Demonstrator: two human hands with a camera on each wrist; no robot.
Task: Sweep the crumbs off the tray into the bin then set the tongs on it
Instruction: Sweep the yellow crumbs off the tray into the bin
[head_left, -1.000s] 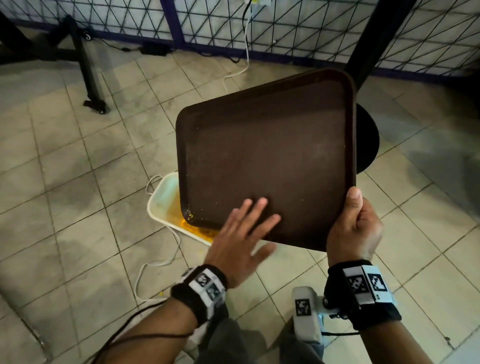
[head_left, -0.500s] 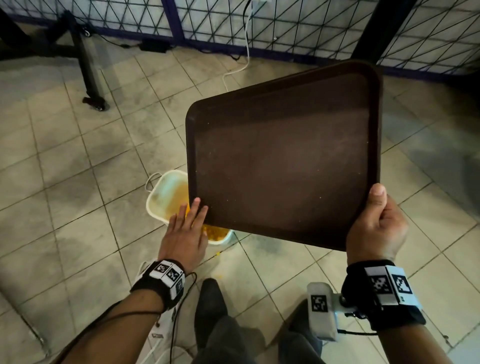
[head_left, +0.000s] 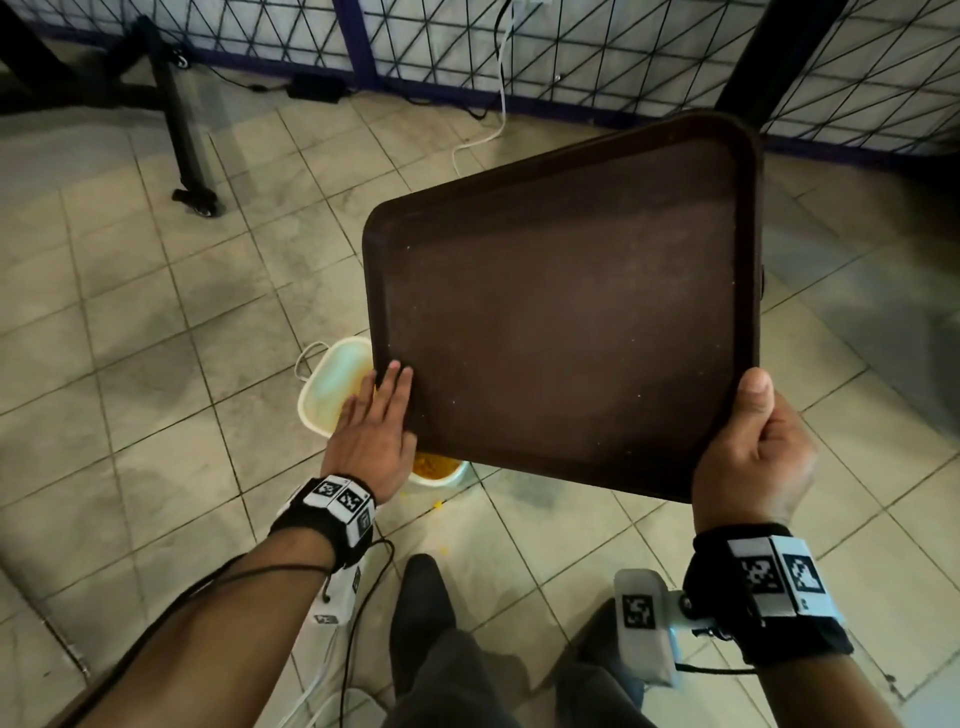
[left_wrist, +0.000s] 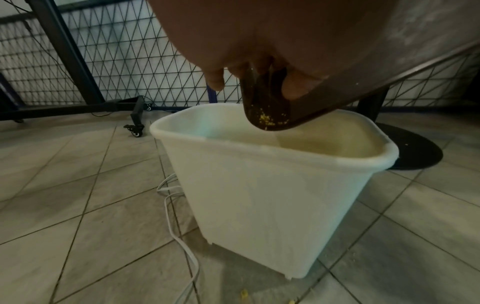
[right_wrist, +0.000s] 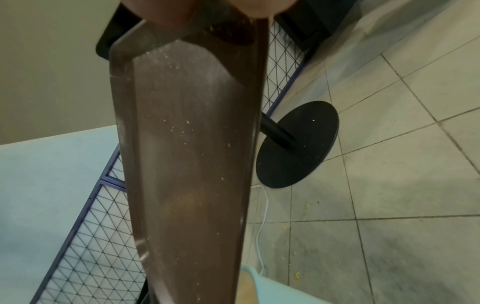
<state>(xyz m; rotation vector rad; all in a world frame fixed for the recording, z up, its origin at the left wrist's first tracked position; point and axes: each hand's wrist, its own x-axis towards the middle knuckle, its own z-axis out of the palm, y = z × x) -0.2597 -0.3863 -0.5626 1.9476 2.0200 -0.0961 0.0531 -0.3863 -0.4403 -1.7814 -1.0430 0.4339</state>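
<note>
Tilting over the white plastic bin (head_left: 332, 389), the dark brown rectangular plastic tray (head_left: 571, 332) hung with its low corner just above the bin's mouth. Right hand (head_left: 753, 457) was clamped on the near corner, thumb on top of the rim, other fingers curled beneath. Left hand (head_left: 376, 426) lay with straight fingers (head_left: 400, 379) against the low left rim; in the left wrist view the fingertips (left_wrist: 293, 86) sat just above a small clump of yellow crumbs (left_wrist: 270, 119) caught in that corner, directly over the bin.

Judged progress: sweeping was mostly done. Yellow crumbs already lay inside the bin, below the left palm. Tray surface ahead of the right thumb carried only scattered pale specks. A few bits had landed on the beige tiled floor (head_left: 156, 364) beside the bin, near the left wrist.

Left to do, by my reading: knock or brush out the corner clump, level the tray and set it down, then place the tongs on it. No tongs showed in any view, so where they lay could not be told.
</note>
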